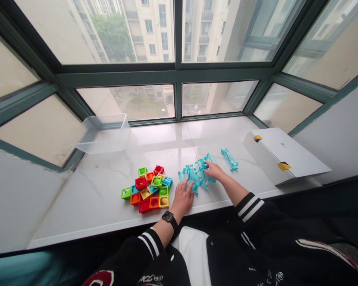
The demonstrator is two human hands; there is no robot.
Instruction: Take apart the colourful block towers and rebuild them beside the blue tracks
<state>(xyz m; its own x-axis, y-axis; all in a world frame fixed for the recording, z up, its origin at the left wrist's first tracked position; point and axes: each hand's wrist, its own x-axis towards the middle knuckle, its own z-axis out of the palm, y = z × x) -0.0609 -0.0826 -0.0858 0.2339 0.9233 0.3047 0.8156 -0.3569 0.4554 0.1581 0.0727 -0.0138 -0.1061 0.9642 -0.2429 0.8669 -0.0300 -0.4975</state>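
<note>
Rn, L hand (pixel 183 196), fingers loosely spread w/ nothing gripped afaict, rests at approx. 7 o'clock of the heap of translucent turquoise plastic pcs (pixel 191 174); R hand (pixel 214 171) has fingertips on it at 3 o'clock, can't tell if pinching. Gathering looks well along: multicoloured hollow plastic cubes (pixel 156 182) sit grouped at 9 o'clock, turquoise pcs mostly bunched; one loose turquoise plastic pc (pixel 230 159) lies apart, 2 o'clock. Clear plastic tub (pixel 107 147): 10 o'clock.

On the windowsill (pixel 77 198), blocks (pixel 145 193) lie left of the plastic pieces (pixel 191 174). A tub (pixel 107 147) sits left behind the blocks, a box (pixel 289 153) far right.
</note>
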